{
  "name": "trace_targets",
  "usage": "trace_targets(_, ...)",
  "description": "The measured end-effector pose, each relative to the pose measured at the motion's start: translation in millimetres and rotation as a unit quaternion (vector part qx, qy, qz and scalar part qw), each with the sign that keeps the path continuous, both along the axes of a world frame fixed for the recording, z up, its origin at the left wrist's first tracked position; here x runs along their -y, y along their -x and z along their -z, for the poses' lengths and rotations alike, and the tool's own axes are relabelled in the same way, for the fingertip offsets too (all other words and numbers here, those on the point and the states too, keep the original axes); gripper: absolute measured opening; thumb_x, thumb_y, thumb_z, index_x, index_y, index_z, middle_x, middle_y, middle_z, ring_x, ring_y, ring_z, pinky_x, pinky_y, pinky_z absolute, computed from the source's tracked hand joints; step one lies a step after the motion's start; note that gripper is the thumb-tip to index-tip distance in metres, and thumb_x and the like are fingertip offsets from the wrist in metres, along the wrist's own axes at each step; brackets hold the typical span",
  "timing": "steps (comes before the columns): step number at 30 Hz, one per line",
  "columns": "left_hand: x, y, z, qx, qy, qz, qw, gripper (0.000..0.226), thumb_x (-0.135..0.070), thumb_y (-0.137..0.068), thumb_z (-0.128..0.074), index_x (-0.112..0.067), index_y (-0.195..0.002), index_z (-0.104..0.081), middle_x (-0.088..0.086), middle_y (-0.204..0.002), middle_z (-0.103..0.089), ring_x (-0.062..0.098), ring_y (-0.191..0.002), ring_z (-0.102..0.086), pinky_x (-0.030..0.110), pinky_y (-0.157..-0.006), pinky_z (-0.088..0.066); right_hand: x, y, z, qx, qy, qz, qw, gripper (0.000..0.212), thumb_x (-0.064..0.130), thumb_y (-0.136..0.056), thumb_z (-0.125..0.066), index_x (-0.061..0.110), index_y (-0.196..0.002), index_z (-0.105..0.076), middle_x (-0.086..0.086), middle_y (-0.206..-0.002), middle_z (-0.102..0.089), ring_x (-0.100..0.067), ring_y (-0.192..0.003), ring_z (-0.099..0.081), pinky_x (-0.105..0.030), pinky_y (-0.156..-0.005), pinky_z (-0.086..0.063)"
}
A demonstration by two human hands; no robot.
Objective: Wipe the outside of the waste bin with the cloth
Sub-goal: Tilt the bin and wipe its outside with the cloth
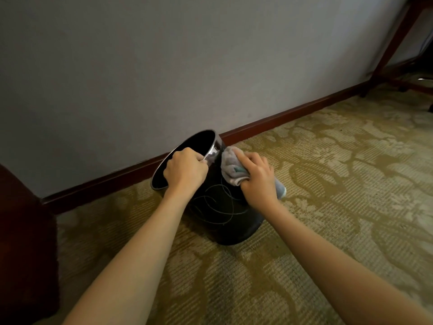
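Note:
A glossy black round waste bin [218, 212] with a silvery rim stands on the carpet near the wall, tilted with its mouth toward the left. Thin pale wipe streaks loop across its near side. My left hand [185, 171] grips the rim at the top. My right hand [257, 178] presses a crumpled grey cloth [230, 164] with a teal edge against the bin's upper right outside wall. One end of the cloth hangs out behind my right wrist.
Patterned olive and beige carpet [328, 184] covers the floor. A grey wall with a dark red skirting board [281, 118] runs just behind the bin. Dark wooden furniture [21, 242] stands at the left edge, and a wooden table leg [393, 43] at the upper right.

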State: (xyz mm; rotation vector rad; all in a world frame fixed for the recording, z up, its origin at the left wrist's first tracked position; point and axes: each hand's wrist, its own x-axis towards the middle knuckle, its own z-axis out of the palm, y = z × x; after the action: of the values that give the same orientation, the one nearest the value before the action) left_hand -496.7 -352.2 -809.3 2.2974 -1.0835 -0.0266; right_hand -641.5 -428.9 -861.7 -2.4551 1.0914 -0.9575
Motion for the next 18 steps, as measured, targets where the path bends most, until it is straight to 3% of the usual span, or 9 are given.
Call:
trace_targets(7,-9.4,-24.3,3.6,-0.002,0.016,-0.028,0.999,0.041,-0.017,-0.082,-0.054,-0.017,-0.045,-0.036,-0.004,-0.047,-0.038,0.019,-0.043,-0.041,0.025,-0.043,-0.023,-7.0,49.1,63.6,-0.185,-0.087,0.115,0.972,0.054,0.013,-0.085,-0.049,0.027,-0.137,-0.043,-0.002,-0.126,-0.047,-0.027,-0.110,-0.041,-0.041,-0.090,-0.033)
trace_targets(11,-11.1,-31.3,10.0,0.005,0.032,-0.018,0.999,0.040,-0.019,-0.086,-0.054,-0.016,-0.049,-0.042,-0.006,-0.047,-0.039,0.016,-0.044,-0.041,0.024,-0.043,-0.022,-5.9,44.6,62.1,-0.205,-0.105,0.138,0.963,0.050,0.009,-0.083,-0.048,0.027,-0.130,-0.047,-0.003,-0.119,-0.046,-0.028,-0.108,-0.040,-0.042,-0.087,-0.033)
trace_targets(14,-13.8,-36.6,16.6,-0.020,0.059,0.012,0.998,0.032,-0.025,-0.091,-0.054,-0.007,-0.065,-0.058,0.000,-0.054,-0.052,0.019,-0.051,-0.049,0.028,-0.043,-0.031,-5.7,38.2,58.3,-0.202,-0.102,0.145,0.963,0.052,0.008,-0.083,-0.049,0.026,-0.131,-0.047,-0.004,-0.119,-0.046,-0.028,-0.110,-0.040,-0.043,-0.089,-0.033)
trace_targets(16,-18.8,-44.4,22.1,-0.032,0.079,0.041,0.996,0.023,-0.029,-0.092,-0.055,-0.010,-0.081,-0.064,0.000,-0.070,-0.061,0.019,-0.064,-0.056,0.032,-0.054,-0.041,-5.3,36.9,57.6,-0.192,-0.104,0.144,0.965,0.053,0.009,-0.083,-0.050,0.027,-0.133,-0.046,-0.003,-0.119,-0.046,-0.028,-0.111,-0.040,-0.044,-0.090,-0.033)
trace_targets(18,-27.9,-53.9,29.1,-0.044,0.079,0.090,0.992,0.017,-0.029,-0.091,-0.057,-0.016,-0.099,-0.064,-0.005,-0.084,-0.062,0.013,-0.079,-0.055,0.028,-0.067,-0.041,-3.5,34.5,55.8,-0.186,-0.104,0.145,0.966,0.053,0.010,-0.083,-0.050,0.027,-0.133,-0.046,-0.003,-0.118,-0.046,-0.028,-0.111,-0.040,-0.044,-0.090,-0.033)
